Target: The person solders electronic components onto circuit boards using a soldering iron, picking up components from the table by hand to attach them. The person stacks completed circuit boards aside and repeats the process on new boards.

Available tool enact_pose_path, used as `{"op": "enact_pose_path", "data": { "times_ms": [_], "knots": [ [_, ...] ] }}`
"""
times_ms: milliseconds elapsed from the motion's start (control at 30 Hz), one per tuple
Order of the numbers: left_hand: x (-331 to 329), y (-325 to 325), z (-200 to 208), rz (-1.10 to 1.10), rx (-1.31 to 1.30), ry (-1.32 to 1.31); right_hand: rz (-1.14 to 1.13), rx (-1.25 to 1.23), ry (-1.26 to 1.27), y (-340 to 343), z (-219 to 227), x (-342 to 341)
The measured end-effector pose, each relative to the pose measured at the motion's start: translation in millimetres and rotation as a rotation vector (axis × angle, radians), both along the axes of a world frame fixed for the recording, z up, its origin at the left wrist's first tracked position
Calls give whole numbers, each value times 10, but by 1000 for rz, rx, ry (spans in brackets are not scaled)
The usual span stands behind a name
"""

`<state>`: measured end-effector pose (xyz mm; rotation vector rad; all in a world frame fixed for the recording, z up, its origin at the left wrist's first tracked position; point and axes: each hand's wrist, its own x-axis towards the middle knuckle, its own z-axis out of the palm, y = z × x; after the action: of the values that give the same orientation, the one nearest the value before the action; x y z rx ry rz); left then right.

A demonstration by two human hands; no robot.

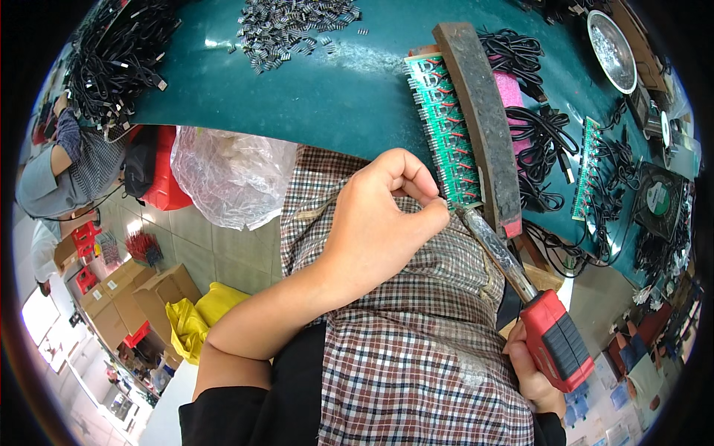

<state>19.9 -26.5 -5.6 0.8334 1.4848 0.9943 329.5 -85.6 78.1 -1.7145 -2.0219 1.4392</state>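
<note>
A green circuit board strip [448,137] with short red wires and rows of metal pins lies at the table's near edge. A long dark bar [485,123] runs along its right side. My left hand [379,223] is closed in a pinch beside the board's near end; whatever sits between thumb and forefinger is too small to make out. My right hand [532,372] grips a soldering iron [556,342] by its red and black handle. The iron's metal shaft points up and left, its tip close to the board's near end and my left fingertips.
Small connectors [286,33] lie heaped on the green table [327,104]. Black cable bundles [541,137], a second circuit strip [586,171], a metal bowl [611,50] and a fan [658,199] are at right. More cables [111,63] and another person [74,163] are at left.
</note>
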Motion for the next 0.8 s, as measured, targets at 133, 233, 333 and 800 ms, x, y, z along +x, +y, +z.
{"op": "enact_pose_path", "data": {
  "times_ms": [133, 233, 333, 800],
  "knots": [
    [5, -5, -6, -2, 0, 0, -30, -28, 47, 3, 4, 2],
    [6, -3, 2, 1, -1, -4, -22, -15, 8, -18, 8, 0],
    [1, -2, 7, -2, -6, -10, -72, 15, -29, -64, 12, 2],
    [13, -3, -4, 2, 1, -4, -11, -15, 23, -42, -24, 64]
  ]
}}
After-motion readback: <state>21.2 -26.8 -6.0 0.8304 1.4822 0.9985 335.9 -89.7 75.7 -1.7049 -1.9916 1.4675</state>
